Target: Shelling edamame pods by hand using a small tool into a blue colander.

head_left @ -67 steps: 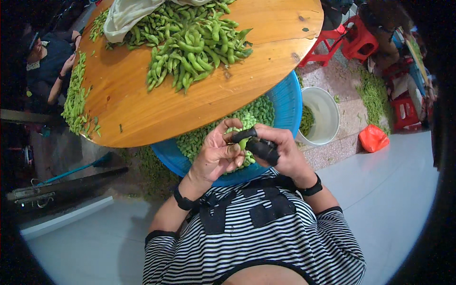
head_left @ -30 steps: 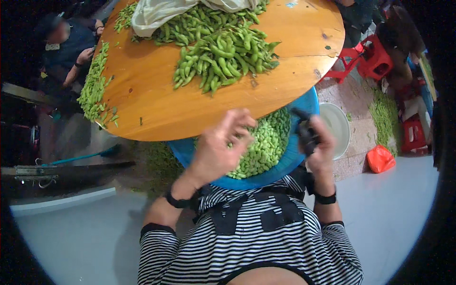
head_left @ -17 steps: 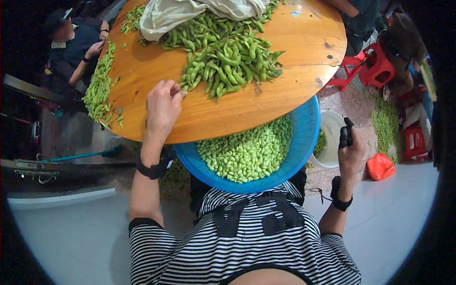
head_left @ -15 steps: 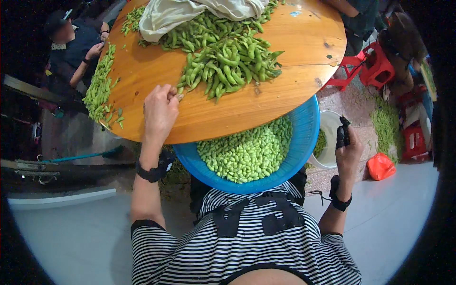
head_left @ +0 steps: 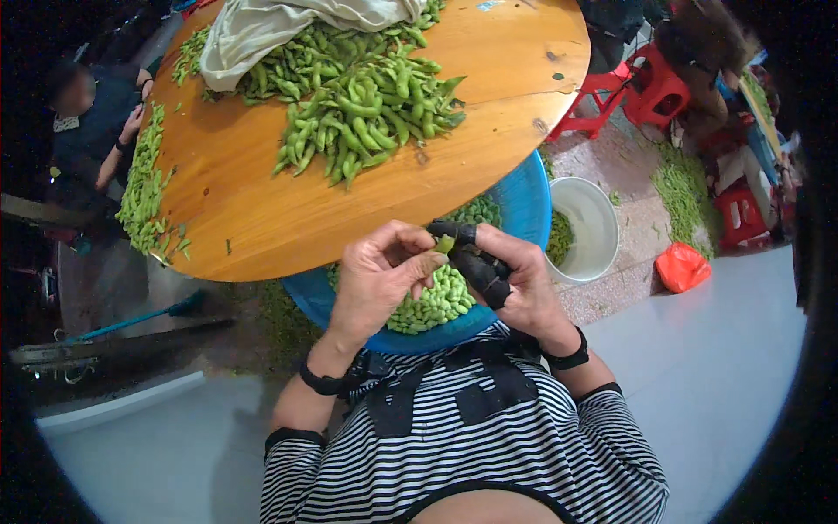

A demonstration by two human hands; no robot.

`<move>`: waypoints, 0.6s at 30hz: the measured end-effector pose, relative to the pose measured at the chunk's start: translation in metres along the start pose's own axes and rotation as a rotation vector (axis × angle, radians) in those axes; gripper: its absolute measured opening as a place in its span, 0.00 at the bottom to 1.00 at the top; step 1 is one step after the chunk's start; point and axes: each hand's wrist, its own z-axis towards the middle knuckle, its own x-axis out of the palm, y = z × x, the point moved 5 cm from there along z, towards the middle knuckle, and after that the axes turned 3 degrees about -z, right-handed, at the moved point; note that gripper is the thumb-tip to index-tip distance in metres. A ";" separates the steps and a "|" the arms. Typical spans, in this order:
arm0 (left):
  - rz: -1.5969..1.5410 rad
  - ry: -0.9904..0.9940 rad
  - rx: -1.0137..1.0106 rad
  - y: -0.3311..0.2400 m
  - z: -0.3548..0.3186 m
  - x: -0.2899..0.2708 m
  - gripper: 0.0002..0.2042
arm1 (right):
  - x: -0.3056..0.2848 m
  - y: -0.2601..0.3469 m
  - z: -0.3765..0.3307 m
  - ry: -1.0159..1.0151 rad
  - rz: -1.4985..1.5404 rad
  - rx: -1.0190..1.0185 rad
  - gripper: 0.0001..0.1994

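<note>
A green edamame pod (head_left: 445, 244) is pinched between my two hands, over the blue basin (head_left: 539, 196). My left hand (head_left: 375, 275) grips it with thumb and forefinger closed. My right hand (head_left: 524, 288), with black wraps on its thumb and forefinger, closes on the pod from the other side. Below them, shelled green beans (head_left: 428, 307) fill the basin, partly hidden by my hands and the table edge. A heap of whole edamame pods (head_left: 367, 122) lies on the wooden table (head_left: 236, 236) just beyond.
Pale cloth (head_left: 262, 35) covers part of the heap. More pods (head_left: 144, 175) line the table's left edge, near another person (head_left: 92, 131). Right of the basin stands a white bucket (head_left: 598, 223) with green bits inside. A red bag (head_left: 683, 267) and red stools (head_left: 655, 87) are farther right.
My left hand has come off the table and moved right with a pod. My right hand has come in from beside the bucket to meet it. The whole view has shifted.
</note>
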 end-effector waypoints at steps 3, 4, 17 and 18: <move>-0.116 0.035 -0.021 0.016 0.003 0.008 0.07 | -0.001 -0.014 -0.008 0.005 0.163 0.130 0.12; -0.076 0.035 -0.034 0.017 0.003 0.009 0.07 | -0.002 -0.018 -0.011 0.014 0.190 0.168 0.11; -0.508 0.210 -0.181 0.042 -0.001 0.013 0.08 | -0.004 -0.034 -0.018 0.126 0.563 0.325 0.07; -0.635 0.250 -0.229 0.045 -0.003 0.016 0.07 | -0.002 -0.036 -0.019 0.150 0.710 0.396 0.07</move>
